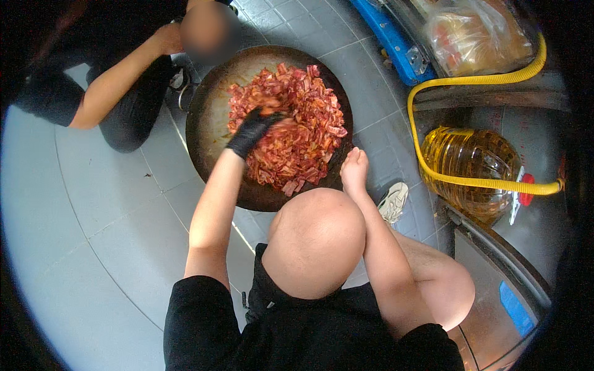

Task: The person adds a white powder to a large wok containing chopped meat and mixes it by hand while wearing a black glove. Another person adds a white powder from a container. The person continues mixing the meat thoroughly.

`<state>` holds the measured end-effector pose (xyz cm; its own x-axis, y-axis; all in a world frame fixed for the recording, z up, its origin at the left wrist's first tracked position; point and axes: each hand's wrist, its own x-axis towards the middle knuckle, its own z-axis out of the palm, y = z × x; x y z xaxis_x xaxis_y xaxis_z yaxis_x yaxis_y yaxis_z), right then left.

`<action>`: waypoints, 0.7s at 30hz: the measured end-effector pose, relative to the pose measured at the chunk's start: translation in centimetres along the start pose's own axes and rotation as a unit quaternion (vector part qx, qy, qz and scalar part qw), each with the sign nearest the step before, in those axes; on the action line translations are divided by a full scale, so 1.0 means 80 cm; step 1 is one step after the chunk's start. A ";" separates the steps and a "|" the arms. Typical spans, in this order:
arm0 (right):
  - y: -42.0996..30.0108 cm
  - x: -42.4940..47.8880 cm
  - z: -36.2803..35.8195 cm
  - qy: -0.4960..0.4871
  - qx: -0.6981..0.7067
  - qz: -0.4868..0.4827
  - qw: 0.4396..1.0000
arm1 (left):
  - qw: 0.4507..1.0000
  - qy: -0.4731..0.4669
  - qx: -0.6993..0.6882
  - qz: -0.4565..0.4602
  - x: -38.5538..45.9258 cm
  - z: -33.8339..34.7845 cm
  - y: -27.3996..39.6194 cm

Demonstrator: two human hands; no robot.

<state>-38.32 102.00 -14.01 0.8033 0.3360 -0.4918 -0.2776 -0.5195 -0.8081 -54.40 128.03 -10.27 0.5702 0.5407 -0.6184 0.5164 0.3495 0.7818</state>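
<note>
A large dark metal wok (209, 125) sits low before me, with a heap of cut, reddish raw meat strips (301, 153) in it. My left hand (255, 130), in a black glove, reaches into the left side of the heap. Its fingers are blurred and partly lost among the strips, so I cannot see whether they grip any. Bare and curled, my right hand (355, 169) holds the wok at its right edge, where the hand hides the part it grips. A loop handle (185, 96) shows on the wok's left side.
Another person (125, 83) crouches at upper left, a forearm raised beyond the wok. Grey tiles (120, 208) cover the floor. To the right lie a large oil bottle (468, 171) with a red cap, a yellow corrugated hose (413, 120), a plastic bag (478, 39) and a blue metal frame (394, 39).
</note>
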 end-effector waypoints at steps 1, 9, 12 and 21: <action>0.005 0.000 -0.002 0.005 -0.018 -0.009 1.000 | 0.975 0.010 0.188 0.115 -0.013 0.026 0.029; 0.013 0.018 -0.010 0.004 -0.051 -0.006 0.999 | 0.695 -0.035 0.689 0.203 -0.010 0.149 0.001; 0.014 0.018 -0.015 -0.001 -0.032 0.025 0.999 | 0.619 -0.056 0.760 0.189 0.016 0.071 -0.017; -0.008 0.007 -0.019 0.050 -0.119 -0.071 0.989 | 0.782 0.015 0.595 0.187 0.119 0.001 0.103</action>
<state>-36.89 101.28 -13.29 0.8769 0.3454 -0.3344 -0.0354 -0.6472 -0.7615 -44.70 135.99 -9.72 0.8172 0.4585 -0.3493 0.5561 -0.7863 0.2690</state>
